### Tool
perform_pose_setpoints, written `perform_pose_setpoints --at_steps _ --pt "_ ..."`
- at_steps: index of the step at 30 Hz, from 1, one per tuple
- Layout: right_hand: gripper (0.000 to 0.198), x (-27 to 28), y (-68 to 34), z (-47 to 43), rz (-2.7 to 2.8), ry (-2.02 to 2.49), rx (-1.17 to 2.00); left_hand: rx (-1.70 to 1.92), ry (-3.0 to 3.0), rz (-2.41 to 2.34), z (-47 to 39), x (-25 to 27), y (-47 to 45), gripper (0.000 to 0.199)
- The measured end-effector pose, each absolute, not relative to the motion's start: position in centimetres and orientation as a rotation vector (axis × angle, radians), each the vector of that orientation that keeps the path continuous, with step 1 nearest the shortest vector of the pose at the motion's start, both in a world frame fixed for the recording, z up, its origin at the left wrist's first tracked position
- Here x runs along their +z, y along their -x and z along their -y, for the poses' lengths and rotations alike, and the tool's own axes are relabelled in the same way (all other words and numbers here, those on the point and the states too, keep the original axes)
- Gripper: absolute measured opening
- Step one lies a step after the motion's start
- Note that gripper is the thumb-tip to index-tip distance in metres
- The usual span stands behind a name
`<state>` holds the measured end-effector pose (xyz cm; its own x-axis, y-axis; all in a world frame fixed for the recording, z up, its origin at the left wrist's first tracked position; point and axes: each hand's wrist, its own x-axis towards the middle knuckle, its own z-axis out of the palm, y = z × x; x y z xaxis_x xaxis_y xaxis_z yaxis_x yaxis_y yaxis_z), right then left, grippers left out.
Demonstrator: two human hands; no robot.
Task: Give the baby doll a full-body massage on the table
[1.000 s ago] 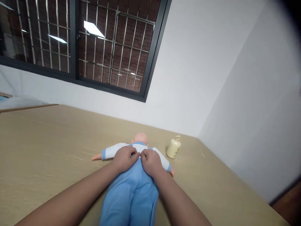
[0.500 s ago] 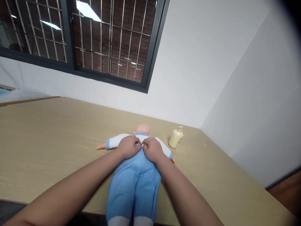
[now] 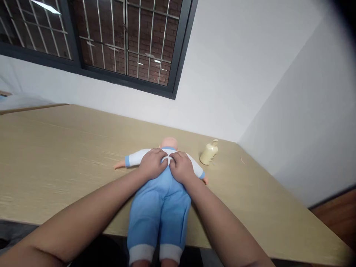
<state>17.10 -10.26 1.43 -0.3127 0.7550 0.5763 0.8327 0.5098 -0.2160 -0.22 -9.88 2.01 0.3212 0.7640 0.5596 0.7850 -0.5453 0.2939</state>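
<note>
Baby doll [image 3: 160,207] in blue romper, lying on the wooden table [image 3: 55,155] with its head toward the wall and its legs overhanging the near edge. Left hand [image 3: 152,164] and right hand [image 3: 181,167] rest side by side on its upper torso, fingers curled and pinching the white fabric between them. Cream pump bottle [image 3: 209,152] stands near the doll's arm, below the barred window [image 3: 125,37].

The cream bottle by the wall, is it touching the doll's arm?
Apart. The head view shows bare table between the cream pump bottle and the baby doll, whose nearer sleeve ends short of it.
</note>
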Motion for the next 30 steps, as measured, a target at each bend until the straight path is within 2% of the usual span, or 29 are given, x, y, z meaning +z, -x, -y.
perform_pose_setpoints --at_steps 4,7,13,19,22,27,30 --pt "0.019 1.8 -17.5 9.1 2.22 1.386 -0.031 -0.914 2.619 1.541 9.0 2.3 0.4 0.026" --pt "0.015 1.6 -17.7 8.7 2.14 1.376 -0.004 -0.969 2.582 1.45 9.0 2.2 0.3 0.021" --pt "0.031 0.8 -17.7 9.2 2.023 1.242 -0.207 -1.022 2.48 1.359 9.3 1.8 0.1 0.035" --pt "0.023 1.4 -17.8 8.5 2.202 1.395 -0.039 -0.753 2.693 1.399 7.9 2.4 0.5 0.03" --pt "0.024 1.3 -17.8 8.5 2.179 1.42 -0.046 -0.776 2.675 1.42 7.6 2.4 0.5 0.029" --pt "0.04 0.5 -17.8 9.3 2.076 1.353 -0.198 -0.922 2.584 1.379 8.2 1.5 0.4 0.048" --pt "0.041 0.6 -17.9 9.2 2.098 1.407 -0.164 -0.883 2.628 1.41 8.2 1.5 0.5 0.049"
